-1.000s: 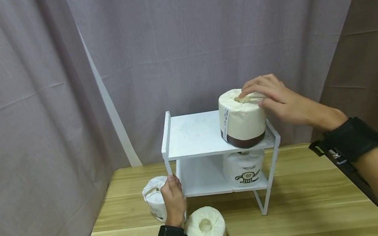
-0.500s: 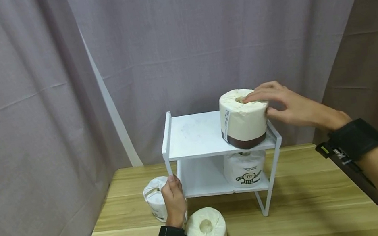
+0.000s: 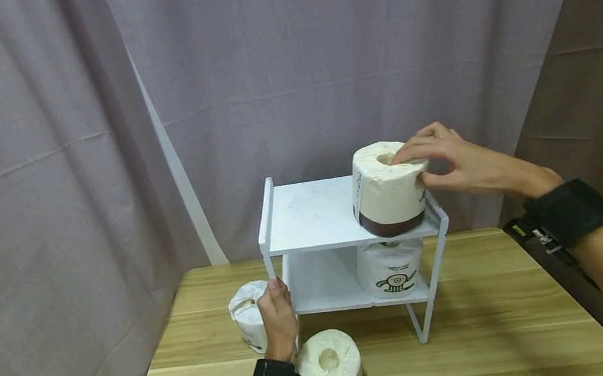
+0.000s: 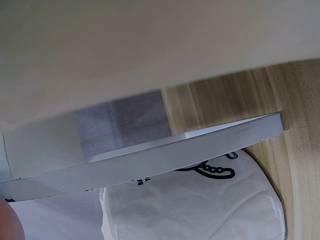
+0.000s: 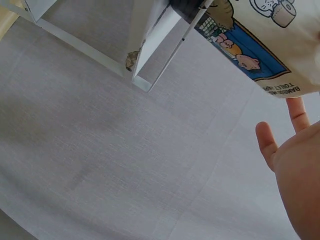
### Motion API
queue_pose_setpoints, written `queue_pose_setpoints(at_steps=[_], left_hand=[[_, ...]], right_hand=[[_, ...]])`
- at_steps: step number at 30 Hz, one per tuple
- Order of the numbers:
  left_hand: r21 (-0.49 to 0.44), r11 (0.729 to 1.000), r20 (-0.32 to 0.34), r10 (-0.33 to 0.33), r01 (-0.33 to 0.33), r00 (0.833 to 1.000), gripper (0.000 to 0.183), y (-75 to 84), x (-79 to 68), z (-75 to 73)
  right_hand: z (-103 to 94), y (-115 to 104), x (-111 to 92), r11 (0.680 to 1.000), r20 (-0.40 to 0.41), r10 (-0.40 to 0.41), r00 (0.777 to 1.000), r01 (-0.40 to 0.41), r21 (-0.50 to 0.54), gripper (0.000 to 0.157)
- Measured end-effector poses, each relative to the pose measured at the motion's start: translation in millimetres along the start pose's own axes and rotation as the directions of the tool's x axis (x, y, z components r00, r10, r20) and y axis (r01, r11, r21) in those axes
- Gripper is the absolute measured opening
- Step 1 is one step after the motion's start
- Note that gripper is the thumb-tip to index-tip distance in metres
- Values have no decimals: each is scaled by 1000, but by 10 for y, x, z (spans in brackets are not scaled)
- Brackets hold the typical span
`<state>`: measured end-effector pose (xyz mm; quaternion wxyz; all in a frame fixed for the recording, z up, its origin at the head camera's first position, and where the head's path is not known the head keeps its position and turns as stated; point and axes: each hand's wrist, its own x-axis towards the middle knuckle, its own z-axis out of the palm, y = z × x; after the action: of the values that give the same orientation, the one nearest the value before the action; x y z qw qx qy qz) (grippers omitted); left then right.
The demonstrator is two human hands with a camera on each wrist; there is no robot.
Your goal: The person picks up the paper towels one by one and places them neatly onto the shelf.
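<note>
In the head view a cream-wrapped toilet roll [image 3: 390,191] with a dark brown base band stands at the right end of the top tier of a white two-tier shelf [image 3: 311,212]. My right hand [image 3: 449,159] holds this roll by its upper right side, fingertips at the core hole and thumb against the wrapper. The right wrist view shows the roll's printed side [image 5: 255,55]. My left hand [image 3: 278,321] grips the shelf's front left leg. A white toilet roll [image 3: 392,268] with a cartoon print stands below on the lower tier.
Another cream toilet roll [image 3: 331,372] stands on the wooden table [image 3: 502,314] in front of the shelf. A white roll [image 3: 247,316] sits left of the shelf, partly behind my left hand. Grey curtain [image 3: 284,73] hangs behind.
The upper roll has turned slightly, its label strip swinging left and print appearing at its right side. My right hand has shifted a little right; my left hand stays on the leg.
</note>
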<state>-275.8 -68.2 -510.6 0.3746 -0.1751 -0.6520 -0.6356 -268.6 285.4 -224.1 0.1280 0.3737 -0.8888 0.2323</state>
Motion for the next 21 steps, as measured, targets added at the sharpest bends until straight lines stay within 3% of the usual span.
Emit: queue_pose_setpoints(at_steps=[6, 13, 21], left_hand=[[6, 1000, 6, 4, -4, 1000, 48, -11, 17, 17], [2, 1000, 5, 0, 0, 1000, 48, -18, 17, 50], [-3, 1000, 5, 13, -13, 1000, 47, -41, 27, 90]], right_hand=[[-1, -41, 31, 1000, -15, -5, 1000, 4, -31, 44], [21, -172, 78, 982, -76, -51, 996, 36, -187, 44], [42, -370, 127, 959, -127, 45, 991, -78, -272, 36]])
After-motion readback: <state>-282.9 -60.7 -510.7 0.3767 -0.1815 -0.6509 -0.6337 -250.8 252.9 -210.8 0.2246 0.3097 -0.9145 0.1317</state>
